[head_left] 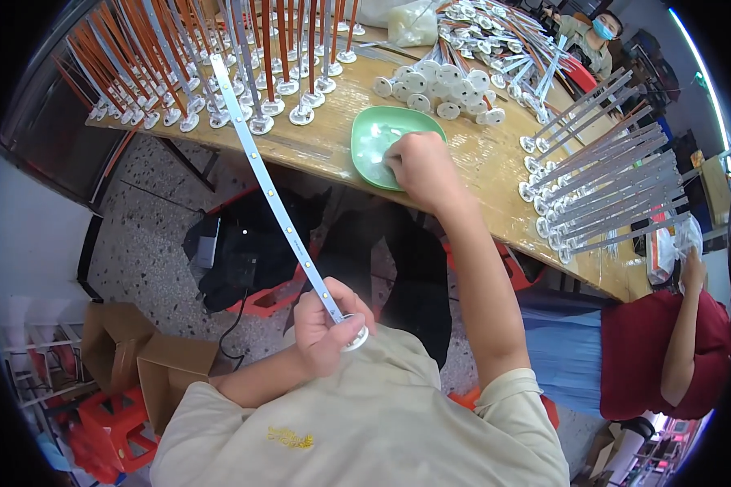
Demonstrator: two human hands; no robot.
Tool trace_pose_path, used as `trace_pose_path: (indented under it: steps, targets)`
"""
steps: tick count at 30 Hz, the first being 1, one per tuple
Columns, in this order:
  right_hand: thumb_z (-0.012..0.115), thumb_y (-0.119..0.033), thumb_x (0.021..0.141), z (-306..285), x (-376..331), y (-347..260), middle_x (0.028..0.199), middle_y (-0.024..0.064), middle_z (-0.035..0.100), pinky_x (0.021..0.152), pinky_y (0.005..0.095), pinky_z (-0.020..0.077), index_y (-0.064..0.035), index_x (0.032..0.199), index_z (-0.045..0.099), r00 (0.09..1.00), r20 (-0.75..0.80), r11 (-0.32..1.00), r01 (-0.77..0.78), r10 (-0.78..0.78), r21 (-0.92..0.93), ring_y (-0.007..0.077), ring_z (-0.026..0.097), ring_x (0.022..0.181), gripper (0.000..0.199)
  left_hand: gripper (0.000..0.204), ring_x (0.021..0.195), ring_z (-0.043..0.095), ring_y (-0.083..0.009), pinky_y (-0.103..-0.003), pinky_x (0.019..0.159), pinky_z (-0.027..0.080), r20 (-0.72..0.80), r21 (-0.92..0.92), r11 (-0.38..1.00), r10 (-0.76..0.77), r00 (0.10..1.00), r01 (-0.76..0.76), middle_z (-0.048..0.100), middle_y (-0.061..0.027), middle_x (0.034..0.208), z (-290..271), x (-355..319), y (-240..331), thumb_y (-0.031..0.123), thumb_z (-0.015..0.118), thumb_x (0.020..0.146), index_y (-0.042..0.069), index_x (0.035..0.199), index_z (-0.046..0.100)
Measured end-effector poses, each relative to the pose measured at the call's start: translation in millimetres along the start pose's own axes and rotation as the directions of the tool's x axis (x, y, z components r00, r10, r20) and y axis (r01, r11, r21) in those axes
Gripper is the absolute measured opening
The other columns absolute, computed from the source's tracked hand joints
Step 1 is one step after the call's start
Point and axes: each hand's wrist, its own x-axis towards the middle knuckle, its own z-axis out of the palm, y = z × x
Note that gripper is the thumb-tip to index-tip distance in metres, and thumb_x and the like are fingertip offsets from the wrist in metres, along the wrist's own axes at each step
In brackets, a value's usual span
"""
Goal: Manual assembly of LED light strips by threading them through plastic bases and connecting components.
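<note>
My left hand (326,326) is closed round the lower end of a long, narrow LED light strip (272,195), close to its round white base (356,336). The strip slants up and away to the left, its small yellowish lights facing me. Over at the table edge, my right hand (425,169) reaches into a green bowl (357,144) with its fingers drawn together. Small whitish, translucent pieces (374,143) lie in the bowl, too fine to make out. Whatever the right fingertips pinch is hidden.
Strips on round bases stand upright at the table's (495,203) far left (187,105) and right (601,195). Behind the bowl lies a bundle with round white ends (447,85). Boxes (118,345) and red stools (122,426) are lower left. One person (666,349) is at right, another (589,45) behind.
</note>
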Motion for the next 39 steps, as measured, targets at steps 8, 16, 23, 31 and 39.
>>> trace_pose_path:
  steps: [8,16,23,31,39]
  targets:
    - [0.063,-0.007,0.084,-13.4,-24.5,-6.2,0.083,0.0182,0.068,0.069,0.0392,0.0519,0.0019,0.089,0.070,0.952,-0.306,0.992,0.038,0.001,0.123,0.0322,0.065,0.071,0.013,0.006,0.061,0.058,-0.0097,-0.023,0.057,0.045,-0.007,0.017,1.000,0.021,1.000,-0.021,0.066,-0.0104,0.072,2.8,-10.8,0.1,0.005,0.057,0.086,0.001,0.088,0.053]
    - [0.064,0.003,0.089,-34.3,-163.7,-88.0,0.085,0.0054,0.066,0.062,0.0196,0.0481,0.0055,0.093,0.068,0.909,0.040,0.223,-0.144,0.414,0.964,0.0067,0.061,0.072,0.006,0.009,0.061,0.063,-0.0098,-0.022,0.056,0.047,-0.018,0.330,0.944,0.020,1.000,-0.013,0.069,-0.0088,0.072,24.5,5.6,12.8,0.004,0.063,0.088,-0.005,0.088,0.065]
    - [0.061,0.006,0.089,-30.8,-213.3,-86.4,0.089,0.0113,0.066,0.068,0.0240,0.0544,0.0099,0.092,0.066,0.843,0.102,0.011,-0.127,0.528,0.992,0.0139,0.066,0.080,0.007,0.004,0.058,0.065,-0.0112,-0.021,0.053,0.048,0.180,0.387,0.916,0.037,0.983,-0.106,0.068,-0.0092,0.066,45.9,15.5,-11.0,-0.002,0.066,0.084,-0.005,0.082,0.066]
    - [0.065,0.004,0.085,-38.0,-247.0,-65.2,0.088,0.0090,0.066,0.063,0.0222,0.0519,0.0064,0.089,0.068,0.868,0.145,0.133,-0.233,0.476,0.963,0.0123,0.065,0.077,0.005,0.007,0.059,0.065,-0.0132,-0.022,0.055,0.048,0.357,0.428,0.903,-0.123,0.926,-0.045,0.068,-0.0101,0.067,52.9,14.5,-20.9,0.000,0.063,0.087,-0.005,0.082,0.066]
    - [0.073,0.009,0.069,-34.0,-244.5,-88.9,0.074,0.0105,0.060,0.048,0.0267,0.0427,0.0026,0.083,0.066,0.683,-0.667,0.845,0.135,0.299,0.517,0.0203,0.055,0.057,0.017,0.035,0.075,0.053,-0.0225,-0.034,0.068,0.044,0.111,-0.427,0.904,0.010,0.994,0.039,0.058,-0.0117,0.081,88.9,16.5,-24.6,0.036,0.038,0.102,0.004,0.098,0.051]
